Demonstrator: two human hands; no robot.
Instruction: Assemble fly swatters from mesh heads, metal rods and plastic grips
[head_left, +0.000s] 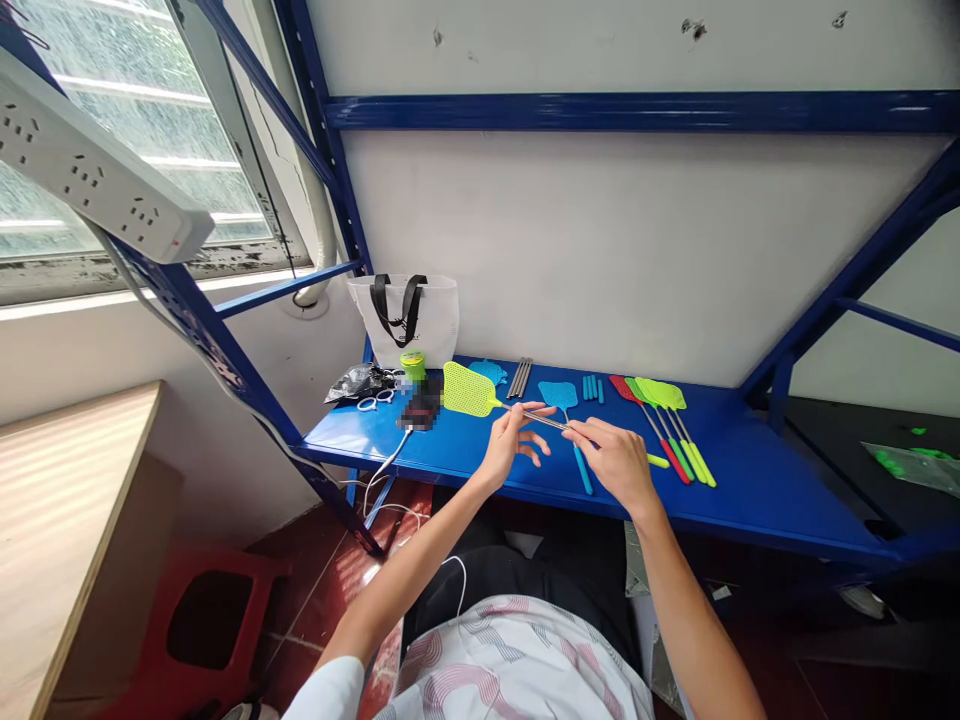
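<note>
A yellow-green fly swatter (pixel 469 389) is held sideways over the blue tabletop, its mesh head to the left. My left hand (pixel 512 440) pinches its thin metal rod between thumb and fingertip near the head, the other fingers spread. My right hand (pixel 611 460) closes on the rod farther right. A yellow handle end (pixel 658 461) shows past the right hand; I cannot tell whether it belongs to the held swatter. Behind and below the hands lies a blue fly swatter (pixel 559 395), partly covered. A red fly swatter (pixel 660 435) lies beside several green and yellow-green ones (pixel 686 430).
On the blue table (pixel 772 480) are metal rods (pixel 519 378), blue handles (pixel 592 388), blue mesh heads (pixel 488 371), scissors (pixel 376 400), a green tub (pixel 412 365) and a white bag (pixel 420 325). Blue frame posts (pixel 847 290) flank it. A cable (pixel 386 465) hangs over the front edge.
</note>
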